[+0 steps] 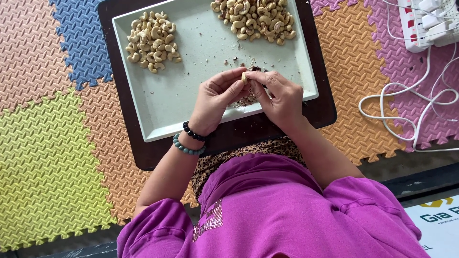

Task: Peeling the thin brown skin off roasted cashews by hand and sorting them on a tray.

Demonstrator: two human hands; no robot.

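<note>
A person sits on the floor with both hands over a pale tray [191,100]. The left hand [217,98] and the right hand [279,98] meet in the middle, fingertips close together. Between them is one small cashew nut [244,77]. Both hands pinch it, so the fingers of each hand are closed on the nut. The nut sits right at the fingertips, above the front part of the tray, just over a little heap of dark skin bits [248,99].

The tray rests on a dark brown board [239,136] (it is bigger than the tray and peeks out all round). At the far left of the tray lies a pile of pale nuts [152,42]. At the far right lies a second pile of nuts [256,19], well apart from the first. Two bead bracelets [190,138], one black and one green, go round the left wrist.

Most of the nut is hidden by the fingers, so only a small pale bit shows. You cannot tell if its skin is on or off. The hands cover most of the heap of skin bits too. The top of the tray and the second pile are cut off by the top edge. On the right a white power strip [430,21] with white cables [406,102] is cut off too. The floor is bright foam mats [52,157].
</note>
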